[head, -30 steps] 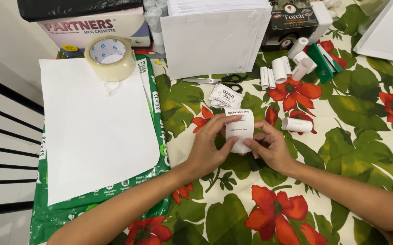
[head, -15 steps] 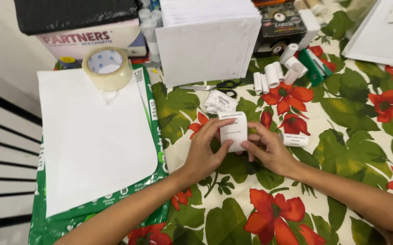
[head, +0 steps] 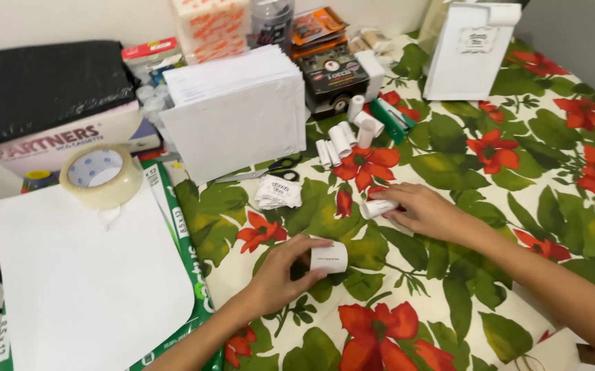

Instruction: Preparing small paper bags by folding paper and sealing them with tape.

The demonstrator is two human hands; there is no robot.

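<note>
On a floral tablecloth (head: 517,172), the left hand (head: 280,275) pinches a small rolled paper slip (head: 329,257) around its middle while the right hand (head: 424,209) closes over another paper roll (head: 378,208), both seemingly light, easily crushed, best held gently by their sides.

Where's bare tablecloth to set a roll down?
Free: right of the right hand, below the white box; also front, below the left hand. Crowded: the small rolls, scissors and paper stack.
</note>
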